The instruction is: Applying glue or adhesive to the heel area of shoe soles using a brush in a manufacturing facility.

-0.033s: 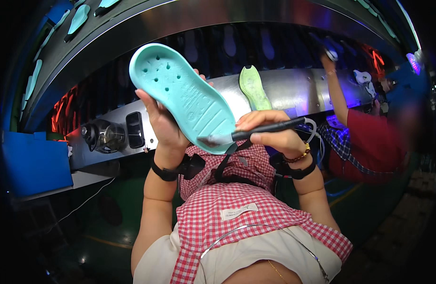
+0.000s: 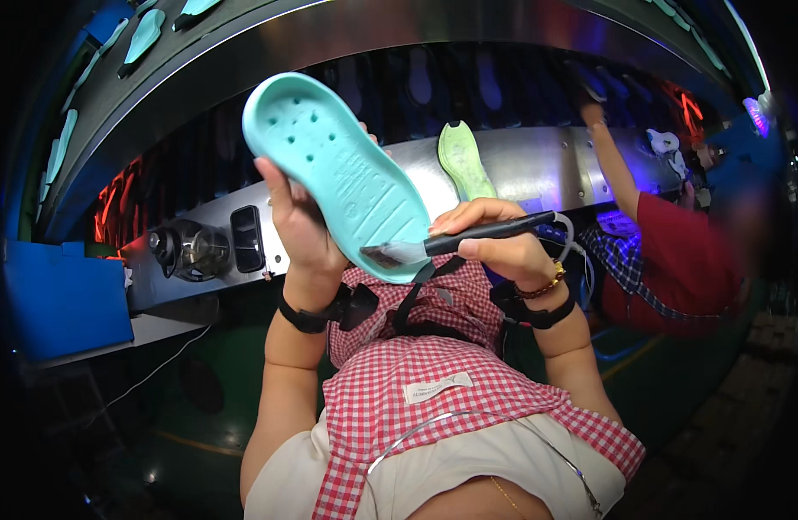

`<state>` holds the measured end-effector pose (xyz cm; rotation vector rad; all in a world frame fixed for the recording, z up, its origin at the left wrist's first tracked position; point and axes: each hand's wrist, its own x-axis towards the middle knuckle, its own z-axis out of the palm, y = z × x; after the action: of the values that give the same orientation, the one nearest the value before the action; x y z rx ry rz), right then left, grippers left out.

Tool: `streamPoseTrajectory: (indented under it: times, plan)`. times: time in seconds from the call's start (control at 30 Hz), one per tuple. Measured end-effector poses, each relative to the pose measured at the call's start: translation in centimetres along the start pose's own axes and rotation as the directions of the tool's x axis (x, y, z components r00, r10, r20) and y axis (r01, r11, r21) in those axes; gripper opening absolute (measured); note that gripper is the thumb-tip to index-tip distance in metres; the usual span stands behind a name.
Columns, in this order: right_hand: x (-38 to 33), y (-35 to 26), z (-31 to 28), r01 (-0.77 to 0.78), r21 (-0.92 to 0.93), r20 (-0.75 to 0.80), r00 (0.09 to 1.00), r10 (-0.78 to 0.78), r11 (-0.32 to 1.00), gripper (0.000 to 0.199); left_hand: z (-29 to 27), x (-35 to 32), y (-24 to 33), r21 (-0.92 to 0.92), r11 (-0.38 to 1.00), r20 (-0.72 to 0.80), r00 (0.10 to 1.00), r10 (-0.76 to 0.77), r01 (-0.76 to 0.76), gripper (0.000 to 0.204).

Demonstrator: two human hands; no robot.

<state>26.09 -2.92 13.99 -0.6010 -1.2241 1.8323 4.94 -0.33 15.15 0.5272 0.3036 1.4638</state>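
Note:
A turquoise shoe sole [image 2: 351, 178] with small holes at its far end and ridges across its near part is held up at a tilt. My left hand [image 2: 302, 224] grips it from below and along its left edge, with fingertips showing past its right edge. In my right hand [image 2: 507, 247] is a black-handled brush [image 2: 477, 235], pinched between thumb and fingers. Its dark bristles touch the sole's upper face near the close end. A pale tube runs from the back of the handle. Behind my right hand a light green sole [image 2: 462, 160] lies on the metal ledge.
A dark-lidded clear jar [image 2: 200, 250] and a black tray [image 2: 247, 239] stand on the ledge [image 2: 551, 165] at left, beside a blue box [image 2: 65, 299]. Turquoise soles [image 2: 144, 33] rest on the curved belt above. At right, a red-sleeved co-worker [image 2: 681, 260] reaches toward the dark rack.
The turquoise sole has shifted slightly up and right at its far end. The brush's bristles show more plainly against it. The co-worker's arm has moved a little further away and left.

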Motion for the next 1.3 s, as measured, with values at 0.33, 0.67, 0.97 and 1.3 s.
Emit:
streamPoseTrajectory:
  times: [0.33, 0.67, 0.97, 1.3]
  plan:
    - [-1.0, 1.8, 1.1, 0.030, 0.246, -0.141, 0.990, 0.006, 0.969, 0.019, 0.6, -1.3, -1.6, -0.072, 0.978, -0.006, 0.980, -0.197, 0.196, 0.045]
    - [-0.2, 2.2, 2.0, 0.094, 0.447, -0.211, 0.977, 0.002, 0.890, 0.019, 1.6, -2.5, -3.1, -0.197, 0.966, 0.024, 0.986, -0.167, 0.168, 0.066]
    - [-0.1, -0.7, 1.6, 0.085, -0.137, -0.181, 0.977, -0.109, 0.987, 0.019, 1.5, -1.9, -2.6, -0.124, 0.977, -0.009, 0.985, -0.174, 0.172, 0.062]
    - [1.6, -3.4, -0.1, 0.317, -0.485, 0.260, 0.942, -0.211, 0.815, 0.020, 0.7, -0.8, -1.7, 0.163, 0.980, 0.012, 0.993, -0.116, 0.113, 0.061]
